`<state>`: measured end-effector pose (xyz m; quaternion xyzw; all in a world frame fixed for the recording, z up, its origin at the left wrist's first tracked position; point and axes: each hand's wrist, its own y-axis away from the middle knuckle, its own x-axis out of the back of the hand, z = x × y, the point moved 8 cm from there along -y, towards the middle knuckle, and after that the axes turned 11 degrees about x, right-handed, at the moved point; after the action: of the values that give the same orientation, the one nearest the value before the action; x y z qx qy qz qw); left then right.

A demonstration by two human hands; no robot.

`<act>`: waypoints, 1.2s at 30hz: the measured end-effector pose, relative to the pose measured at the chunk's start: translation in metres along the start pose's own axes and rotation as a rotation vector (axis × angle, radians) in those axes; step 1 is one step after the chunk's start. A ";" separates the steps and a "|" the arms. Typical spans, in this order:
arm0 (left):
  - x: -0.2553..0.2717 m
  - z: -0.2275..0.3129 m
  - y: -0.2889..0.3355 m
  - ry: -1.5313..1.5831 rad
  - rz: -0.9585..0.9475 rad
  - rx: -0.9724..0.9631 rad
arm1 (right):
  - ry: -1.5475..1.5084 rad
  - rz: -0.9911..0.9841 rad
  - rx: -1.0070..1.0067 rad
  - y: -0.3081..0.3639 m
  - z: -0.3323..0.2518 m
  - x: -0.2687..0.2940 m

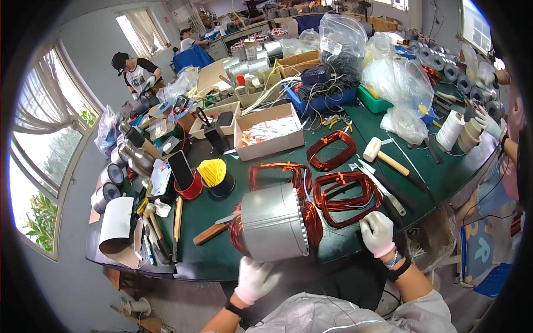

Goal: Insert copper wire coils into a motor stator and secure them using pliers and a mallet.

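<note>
A grey metal motor stator (275, 222) lies on its side at the table's near edge, with red-brown copper windings (312, 223) bulging from both ends. My left hand (256, 282), in a white glove, is at its lower left side, fingers stretched out and thumb apart. Closed in a fist, my gloved right hand (378, 234) is to the right, just beside a tied copper wire coil (347, 200); what its fingers hold, if anything, is hidden. Another coil (331, 151) lies behind that one, and a third (277, 173) is partly hidden behind the stator.
Right of the coils lie a white-headed mallet (388, 158) and a knife (388, 194). A wooden-handled tool (214, 230) rests left of the stator. Behind stand a cup of yellow sleeves (214, 175) and a cardboard box (269, 136). A co-worker's gloved hand (488, 122) shows at far right.
</note>
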<state>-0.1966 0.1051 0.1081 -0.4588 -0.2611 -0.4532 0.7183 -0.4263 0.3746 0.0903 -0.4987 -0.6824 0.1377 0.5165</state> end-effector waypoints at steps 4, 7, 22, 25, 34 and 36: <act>0.028 -0.035 -0.003 -0.054 0.167 0.073 | 0.070 -0.011 0.057 -0.001 0.002 0.003; 0.026 -0.110 0.032 0.161 0.264 0.557 | 0.007 -0.049 0.058 -0.004 0.000 -0.001; 0.007 -0.130 0.057 -0.076 0.076 0.575 | 0.230 0.026 -0.166 -0.040 0.072 0.081; 0.007 -0.155 0.089 -0.178 -0.041 0.570 | 0.386 -0.262 -0.258 -0.037 0.105 0.069; 0.013 -0.184 0.126 0.105 -0.114 0.836 | 0.516 -0.495 -0.162 -0.031 0.095 0.049; 0.016 -0.191 0.131 -0.155 -0.130 0.602 | 0.575 -0.496 -0.133 -0.030 0.091 0.046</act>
<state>-0.0805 -0.0510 -0.0191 -0.2410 -0.4660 -0.3641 0.7695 -0.5176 0.4282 0.0985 -0.3689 -0.6172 -0.1814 0.6709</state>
